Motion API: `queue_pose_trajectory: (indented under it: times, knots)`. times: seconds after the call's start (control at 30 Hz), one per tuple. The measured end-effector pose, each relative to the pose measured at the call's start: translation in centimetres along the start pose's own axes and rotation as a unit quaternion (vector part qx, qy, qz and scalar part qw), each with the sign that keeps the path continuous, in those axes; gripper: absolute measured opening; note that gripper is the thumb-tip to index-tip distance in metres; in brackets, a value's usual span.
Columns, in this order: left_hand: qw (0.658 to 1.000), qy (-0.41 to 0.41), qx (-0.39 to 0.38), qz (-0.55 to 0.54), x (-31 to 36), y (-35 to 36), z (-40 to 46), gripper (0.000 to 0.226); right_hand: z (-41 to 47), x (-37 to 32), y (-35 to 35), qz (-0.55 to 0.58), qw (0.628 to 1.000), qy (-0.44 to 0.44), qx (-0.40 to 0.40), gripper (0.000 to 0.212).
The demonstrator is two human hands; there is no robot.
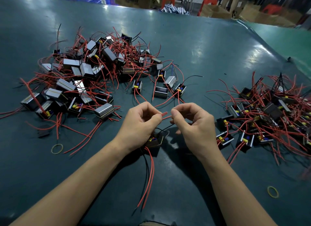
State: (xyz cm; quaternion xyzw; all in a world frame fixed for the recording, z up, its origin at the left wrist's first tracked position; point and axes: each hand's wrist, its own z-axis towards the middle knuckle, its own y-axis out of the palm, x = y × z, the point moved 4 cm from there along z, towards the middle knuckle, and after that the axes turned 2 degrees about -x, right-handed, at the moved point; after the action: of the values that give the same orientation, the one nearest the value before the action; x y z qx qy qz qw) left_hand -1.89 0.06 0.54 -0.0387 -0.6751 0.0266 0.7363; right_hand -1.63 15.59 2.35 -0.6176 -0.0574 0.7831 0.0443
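1. Mid-table: the left hand [141, 123] pinches a pair of red leads [165, 115] between thumb and forefinger, their tips poking out to the right.
2. The right hand [190, 124] meets them from the other side, thumb and forefinger closed on those same tips.
3. The module [154, 141] these leads appear to run from sits tucked under the left palm, low over the table [185, 49]. Resting or lifted, I cannot tell.
4. Risk one: pull too hard and, I'd say, the leads strain at the module or slide out of the pinch.
5. Risk two: its loose red and black tails trail toward the near edge, and a snag there could drag it askew.
6. Risk three: the left pile [84, 74] and right pile [269, 116] both sprawl near, so stray wires could tangle in.
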Motion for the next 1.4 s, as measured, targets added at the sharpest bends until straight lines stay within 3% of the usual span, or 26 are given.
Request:
queue_pose_trajectory:
  times: [0.43,0.6,0.7,0.83,1.0,1.17,1.4]
  knots:
    - [1.0,0.011,-0.01,-0.001,-0.1,0.0,0.0,0.014,0.1,0.4,-0.1,0.011,1.0,-0.002,0.008,0.013]
    - [1.0,0.013,-0.011,0.011,0.0,-0.1,0.0,0.016,-0.1,-0.8,-0.3,-0.107,0.98,-0.164,-0.03,0.007]
    - [0.999,0.022,-0.019,0.025,0.2,-0.1,-0.1,0.016,0.1,-0.7,-0.5,-0.121,0.972,-0.184,-0.082,0.006]
    - [0.998,0.022,-0.052,0.031,0.4,0.2,-0.3,0.012,0.5,-0.3,-0.9,-0.133,0.972,-0.15,-0.121,0.008]
    - [0.996,0.04,-0.064,0.039,0.7,0.2,-0.4,0.011,1.1,0.7,-0.9,-0.017,0.99,0.015,-0.138,0.007]
    - [0.994,0.075,-0.064,0.051,0.9,0.2,-0.8,0.012,1.0,1.3,-0.5,0.063,0.975,0.128,-0.17,0.012]
    - [0.988,0.115,-0.045,0.09,1.3,0.2,-1.0,0.014,1.0,1.6,-0.1,0.047,0.975,0.168,-0.135,0.029]
